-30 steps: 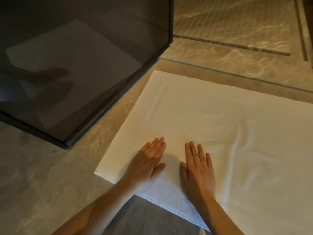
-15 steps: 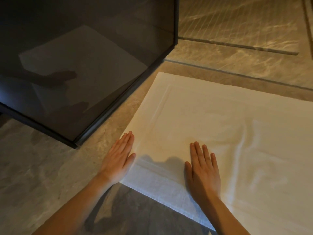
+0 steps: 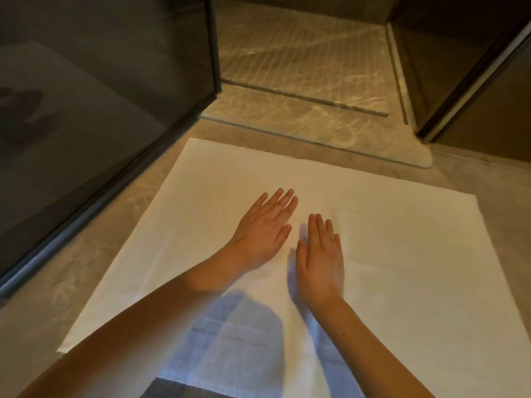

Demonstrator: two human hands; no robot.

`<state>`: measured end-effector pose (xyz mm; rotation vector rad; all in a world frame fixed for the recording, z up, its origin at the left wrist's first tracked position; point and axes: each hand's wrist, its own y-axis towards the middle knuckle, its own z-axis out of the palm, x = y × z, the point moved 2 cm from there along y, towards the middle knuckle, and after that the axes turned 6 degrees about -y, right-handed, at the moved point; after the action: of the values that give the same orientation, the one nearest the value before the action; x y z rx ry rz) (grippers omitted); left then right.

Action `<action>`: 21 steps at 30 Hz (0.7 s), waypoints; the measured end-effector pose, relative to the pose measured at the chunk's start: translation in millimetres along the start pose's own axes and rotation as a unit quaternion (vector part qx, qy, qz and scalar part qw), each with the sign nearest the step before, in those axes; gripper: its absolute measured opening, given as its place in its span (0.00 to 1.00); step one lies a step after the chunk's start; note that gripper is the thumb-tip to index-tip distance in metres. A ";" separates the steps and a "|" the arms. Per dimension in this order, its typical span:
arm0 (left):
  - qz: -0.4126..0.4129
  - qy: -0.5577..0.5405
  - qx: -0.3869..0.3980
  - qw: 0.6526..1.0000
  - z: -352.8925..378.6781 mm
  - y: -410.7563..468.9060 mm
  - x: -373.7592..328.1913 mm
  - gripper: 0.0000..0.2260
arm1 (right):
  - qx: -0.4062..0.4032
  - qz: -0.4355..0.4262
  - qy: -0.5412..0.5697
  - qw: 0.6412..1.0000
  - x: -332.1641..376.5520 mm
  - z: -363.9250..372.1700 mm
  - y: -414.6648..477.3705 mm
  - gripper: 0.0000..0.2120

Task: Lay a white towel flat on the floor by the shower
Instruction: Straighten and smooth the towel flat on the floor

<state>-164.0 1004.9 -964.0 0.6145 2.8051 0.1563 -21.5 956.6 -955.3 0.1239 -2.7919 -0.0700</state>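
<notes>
Where beige stone floor (image 3: 86, 271) meets the shower (image 3: 301, 53), both hands (image 3: 265, 229) (image 3: 323, 258) press the white towel (image 3: 402, 254), fingers spread flat.

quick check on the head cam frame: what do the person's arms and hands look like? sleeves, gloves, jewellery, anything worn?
Nothing worn that shows. The left hand and right hand are bare: no gloves, no visible rings. Both forearms are uncovered as far as the bottom edge of the frame, with no sleeves, watch or bracelet in view. Nails look short and unpainted, though the warm, dim light makes fine detail hard to tell.
</notes>
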 end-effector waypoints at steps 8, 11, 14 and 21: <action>-0.077 -0.007 0.060 0.995 48.3 80.6 19.7 0.25 | 0.009 0.015 0.029 0.999 -22.7 6.7 47.8 0.25; -0.077 -0.018 0.045 0.996 57.5 79.6 26.4 0.25 | 0.002 0.030 0.120 0.992 -16.7 15.9 66.7 0.24; -0.070 -0.017 0.041 0.997 58.9 81.4 26.5 0.27 | 0.017 0.033 0.156 0.987 -10.0 25.6 88.0 0.24; -0.061 -0.020 0.018 0.998 60.6 81.0 30.0 0.24 | 0.051 -0.044 -0.079 0.995 -43.9 35.4 100.7 0.26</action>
<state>-141.4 1093.7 -1016.2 0.4470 2.8026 0.0701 -0.3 1062.1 -997.0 0.2791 -2.9473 0.0420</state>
